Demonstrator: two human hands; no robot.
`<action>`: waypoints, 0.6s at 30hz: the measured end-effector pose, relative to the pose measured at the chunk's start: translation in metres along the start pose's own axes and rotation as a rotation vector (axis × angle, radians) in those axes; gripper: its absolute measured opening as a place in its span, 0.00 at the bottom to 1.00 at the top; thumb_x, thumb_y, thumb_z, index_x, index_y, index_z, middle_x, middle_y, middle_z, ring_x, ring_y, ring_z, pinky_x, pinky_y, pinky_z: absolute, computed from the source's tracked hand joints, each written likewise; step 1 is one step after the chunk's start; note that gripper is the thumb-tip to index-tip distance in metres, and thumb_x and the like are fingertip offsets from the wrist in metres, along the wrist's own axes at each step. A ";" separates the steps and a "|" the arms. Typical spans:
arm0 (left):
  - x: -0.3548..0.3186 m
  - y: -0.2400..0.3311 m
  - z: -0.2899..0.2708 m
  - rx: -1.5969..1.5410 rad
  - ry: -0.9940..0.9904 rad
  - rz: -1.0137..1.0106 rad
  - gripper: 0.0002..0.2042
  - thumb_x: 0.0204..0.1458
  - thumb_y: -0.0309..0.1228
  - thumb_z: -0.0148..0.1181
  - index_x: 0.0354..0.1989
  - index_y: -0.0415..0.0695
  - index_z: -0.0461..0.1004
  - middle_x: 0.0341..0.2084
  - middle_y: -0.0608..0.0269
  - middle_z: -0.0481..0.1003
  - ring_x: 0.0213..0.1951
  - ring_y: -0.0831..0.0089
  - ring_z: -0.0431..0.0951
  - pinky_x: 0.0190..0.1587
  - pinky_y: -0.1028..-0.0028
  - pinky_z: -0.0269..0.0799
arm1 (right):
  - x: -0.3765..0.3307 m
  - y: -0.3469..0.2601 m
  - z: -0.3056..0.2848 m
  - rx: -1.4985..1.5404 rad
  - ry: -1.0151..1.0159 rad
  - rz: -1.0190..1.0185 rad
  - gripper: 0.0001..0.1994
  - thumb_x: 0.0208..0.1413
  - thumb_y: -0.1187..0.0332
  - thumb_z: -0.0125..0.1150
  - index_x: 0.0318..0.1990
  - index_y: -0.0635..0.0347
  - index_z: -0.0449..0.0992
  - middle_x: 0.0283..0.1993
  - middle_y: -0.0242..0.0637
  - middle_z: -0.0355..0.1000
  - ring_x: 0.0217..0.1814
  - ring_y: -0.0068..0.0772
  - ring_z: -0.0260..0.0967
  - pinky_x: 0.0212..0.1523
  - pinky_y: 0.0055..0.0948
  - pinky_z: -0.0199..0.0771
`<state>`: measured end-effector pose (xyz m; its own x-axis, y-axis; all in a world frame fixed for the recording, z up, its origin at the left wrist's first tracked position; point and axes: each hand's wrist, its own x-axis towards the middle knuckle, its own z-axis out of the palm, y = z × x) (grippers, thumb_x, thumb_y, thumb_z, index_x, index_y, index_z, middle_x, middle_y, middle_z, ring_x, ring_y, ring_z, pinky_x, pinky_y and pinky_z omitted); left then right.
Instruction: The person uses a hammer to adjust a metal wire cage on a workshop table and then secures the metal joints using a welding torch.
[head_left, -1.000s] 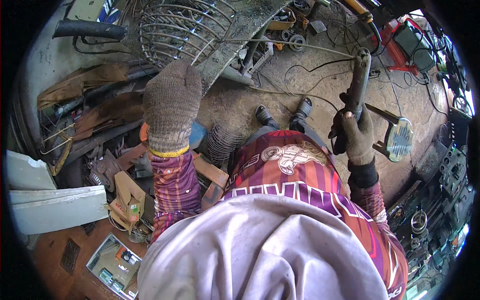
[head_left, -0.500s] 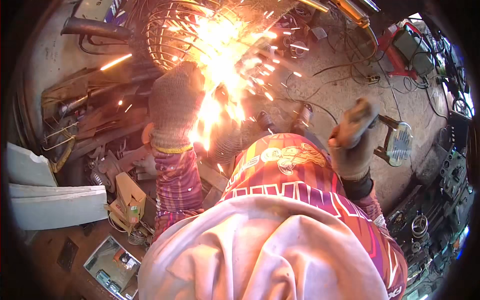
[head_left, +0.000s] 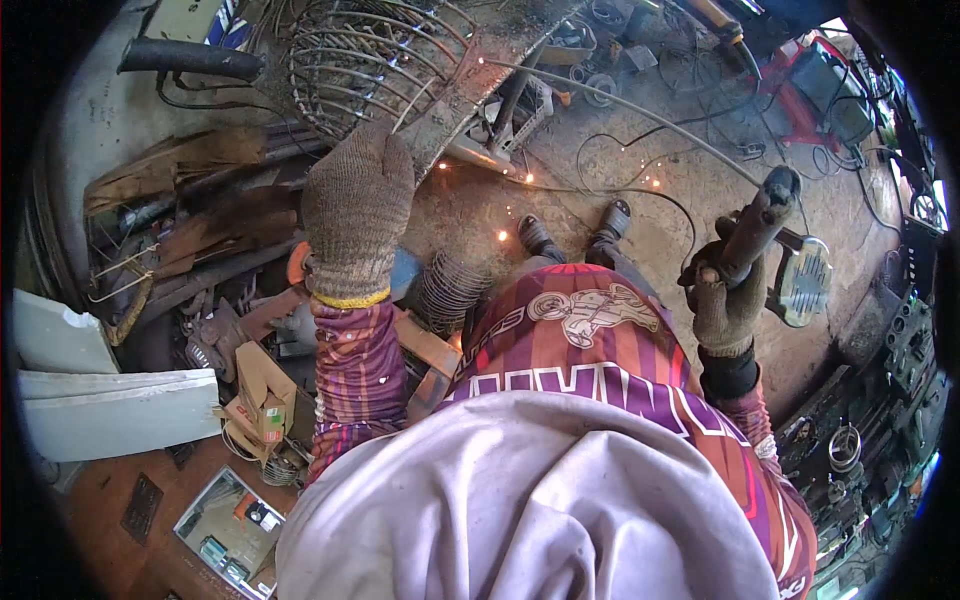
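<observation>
My right hand (head_left: 728, 300), in a fingerless-looking worn knit glove, is closed around a dark electrode holder (head_left: 760, 225). From its jaws a long welding electrode (head_left: 640, 108) stretches left, its glowing tip just right of a round cage of bent metal rods (head_left: 360, 70). My left hand (head_left: 358, 205) wears a grey-brown knit glove with a yellow cuff. It is at the cage's near edge, closed on a thin metal rod (head_left: 414, 104) that slants up toward the cage; its fingertips are mostly hidden. The cage rests on a spattered metal surface (head_left: 500, 40).
Small glowing sparks (head_left: 503, 236) fall near my feet. A wire coil (head_left: 452, 290) lies by my left forearm, near scrap metal and a cardboard box (head_left: 262, 400). Cables (head_left: 640, 190) cross the floor; a green-and-red machine (head_left: 825, 95) stands far right. A slotted metal plate (head_left: 803, 283) is beside my right hand.
The blinding welding flare and its shower of sparks have died away. My right hand has lifted slightly and shifted right, with the electrode now visible. My left hand has barely moved.
</observation>
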<state>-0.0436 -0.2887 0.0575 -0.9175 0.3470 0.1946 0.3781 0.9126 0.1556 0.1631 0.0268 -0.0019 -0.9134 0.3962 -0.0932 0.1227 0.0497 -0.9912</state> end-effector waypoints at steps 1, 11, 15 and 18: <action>-0.002 -0.001 0.003 -0.026 0.017 0.001 0.11 0.59 0.36 0.54 0.32 0.42 0.76 0.29 0.44 0.77 0.32 0.44 0.79 0.35 0.52 0.74 | 0.001 -0.002 0.001 0.000 -0.001 0.004 0.31 0.58 0.61 0.67 0.62 0.71 0.62 0.35 0.32 0.72 0.34 0.22 0.69 0.36 0.24 0.70; 0.016 -0.015 0.006 0.091 -0.178 0.117 0.11 0.58 0.36 0.52 0.34 0.41 0.76 0.32 0.42 0.77 0.37 0.43 0.79 0.40 0.50 0.74 | 0.002 0.000 0.007 0.053 0.019 0.027 0.34 0.58 0.56 0.66 0.63 0.73 0.61 0.34 0.32 0.72 0.30 0.20 0.67 0.31 0.22 0.69; 0.015 -0.002 0.000 0.049 -0.162 -0.030 0.12 0.58 0.36 0.51 0.34 0.41 0.76 0.31 0.41 0.77 0.37 0.43 0.78 0.40 0.49 0.74 | -0.001 0.004 0.003 0.084 -0.004 0.059 0.35 0.58 0.56 0.66 0.63 0.72 0.60 0.34 0.32 0.72 0.30 0.19 0.67 0.31 0.22 0.68; 0.008 -0.002 0.003 0.062 -0.195 -0.071 0.13 0.58 0.37 0.51 0.34 0.41 0.77 0.31 0.41 0.77 0.37 0.43 0.79 0.40 0.50 0.74 | -0.002 0.003 0.006 0.084 0.028 0.037 0.34 0.58 0.55 0.66 0.63 0.72 0.61 0.34 0.32 0.72 0.31 0.19 0.67 0.32 0.21 0.68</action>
<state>-0.0523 -0.2871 0.0555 -0.9505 0.3107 -0.0066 0.3085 0.9459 0.1008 0.1634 0.0209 -0.0048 -0.8973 0.4222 -0.1287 0.1223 -0.0423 -0.9916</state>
